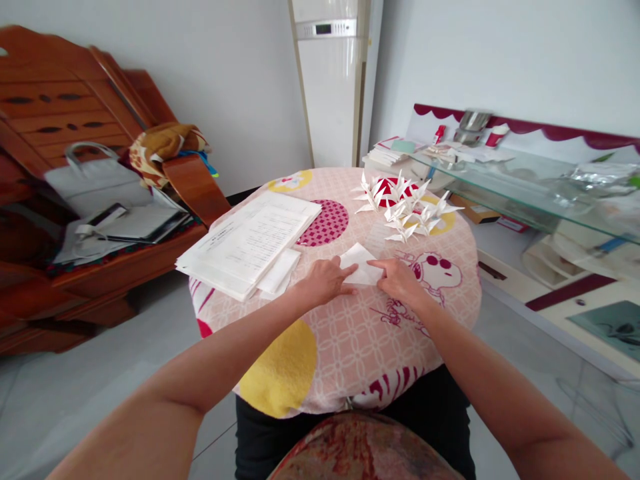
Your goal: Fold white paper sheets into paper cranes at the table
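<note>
A small folded white paper (361,265) lies on a round table covered by a pink patterned cloth (350,333). My left hand (326,280) presses on the paper's left edge, fingers curled and pinched on it. From the right, my right hand (399,277) holds the paper's near right edge with fingers pressed together. Beyond them sits a cluster of several white folded paper cranes (405,207).
A stack of printed sheets (250,247) lies on the table's left part. A wooden bench (75,200) with a grey bag and papers stands at left. A glass shelf unit (525,187) runs along the right. A tall white appliance (330,80) stands behind.
</note>
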### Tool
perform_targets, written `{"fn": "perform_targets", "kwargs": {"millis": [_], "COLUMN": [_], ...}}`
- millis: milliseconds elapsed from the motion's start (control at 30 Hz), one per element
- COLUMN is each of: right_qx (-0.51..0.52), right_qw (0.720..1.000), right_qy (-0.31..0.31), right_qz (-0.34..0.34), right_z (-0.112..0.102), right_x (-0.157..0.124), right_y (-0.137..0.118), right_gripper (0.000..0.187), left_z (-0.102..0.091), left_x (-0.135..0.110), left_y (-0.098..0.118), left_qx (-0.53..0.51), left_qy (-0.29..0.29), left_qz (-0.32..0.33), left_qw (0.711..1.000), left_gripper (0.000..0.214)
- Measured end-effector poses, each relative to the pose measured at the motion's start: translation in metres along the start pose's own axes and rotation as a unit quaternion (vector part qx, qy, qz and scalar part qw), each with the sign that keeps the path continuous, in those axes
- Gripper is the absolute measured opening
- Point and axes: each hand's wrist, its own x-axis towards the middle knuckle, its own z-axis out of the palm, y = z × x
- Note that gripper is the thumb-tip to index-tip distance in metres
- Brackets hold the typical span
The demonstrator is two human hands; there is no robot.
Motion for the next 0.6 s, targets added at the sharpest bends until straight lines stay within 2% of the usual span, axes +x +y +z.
{"fn": "perform_targets", "kwargs": {"millis": [133,267,367,433,500,600], "right_qx": [-0.003,-0.008,-0.005,0.000,0.004,0.009], "right_qw": [1.000,1.000,0.999,0.999,0.998,0.997], "right_qy": [-0.003,0.015,0.032,0.044,0.055,0.068], "right_qz": [0.012,0.020,0.019,0.017,0.017,0.019], "right_z": [-0.001,-0.001,0.001,0.002,0.003,0.004], "right_x": [0.000,-0.001,-0.004,-0.007,-0.009,-0.011], "right_y": [-0.001,-0.003,-0.004,-0.004,-0.004,-0.004], "right_gripper": [0.069,0.070,0.068,0.067,0.065,0.063], "left_z": [0.004,0.011,0.012,0.011,0.008,0.005], "left_x": [0.013,0.026,0.035,0.043,0.051,0.061], "left_y": [-0.012,-0.026,-0.034,-0.037,-0.039,-0.043], "left_qx": [0.005,-0.019,-0.088,-0.152,-0.216,-0.308], "left_qy": [0.007,0.034,0.090,0.105,0.103,0.071], "left_qz": [-0.019,-0.077,-0.063,-0.067,-0.084,-0.089], "left_qw": [1.000,0.996,0.990,0.980,0.967,0.945], "left_gripper": [0.063,0.053,0.045,0.037,0.034,0.034]}}
